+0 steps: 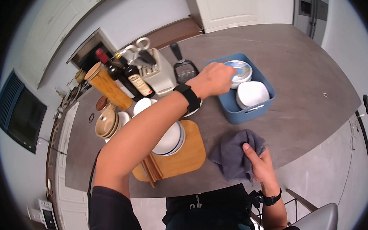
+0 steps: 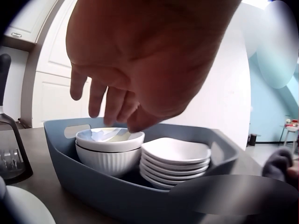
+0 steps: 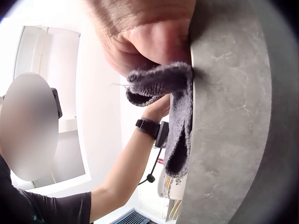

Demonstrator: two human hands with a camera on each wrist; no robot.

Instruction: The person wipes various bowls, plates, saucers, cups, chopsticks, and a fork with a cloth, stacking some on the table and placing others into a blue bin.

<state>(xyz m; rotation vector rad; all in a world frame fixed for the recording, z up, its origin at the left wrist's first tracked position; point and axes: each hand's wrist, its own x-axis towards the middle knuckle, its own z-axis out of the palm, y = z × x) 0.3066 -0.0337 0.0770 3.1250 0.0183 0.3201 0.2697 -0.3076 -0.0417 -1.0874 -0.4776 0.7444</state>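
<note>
My left hand [image 1: 215, 79] reaches across into the blue basket [image 1: 246, 118]. Its fingers [image 2: 114, 105] hang downward, relaxed, with the tips right at a white bowl with a blue-and-yellow patterned inside [image 2: 110, 140]. This bowl sits on another white ribbed bowl [image 2: 108, 161]. Beside them in the basket is a stack of several squarish white dishes [image 2: 175, 163]. Near the table's front edge my right hand [image 1: 262, 165] holds a dark grey cloth [image 1: 234, 157], thumb on top; part of the cloth lies bunched on the table.
A wooden board [image 1: 190, 157] carries white bowls [image 1: 170, 141] and wooden chopsticks [image 1: 151, 169]. Beyond my left arm stand a knife block [image 1: 159, 74], wine bottles [image 1: 138, 79], a tall wooden jar [image 1: 108, 86] and a black spatula [image 1: 184, 69]. Tan bowls [image 1: 106, 123] sit far left.
</note>
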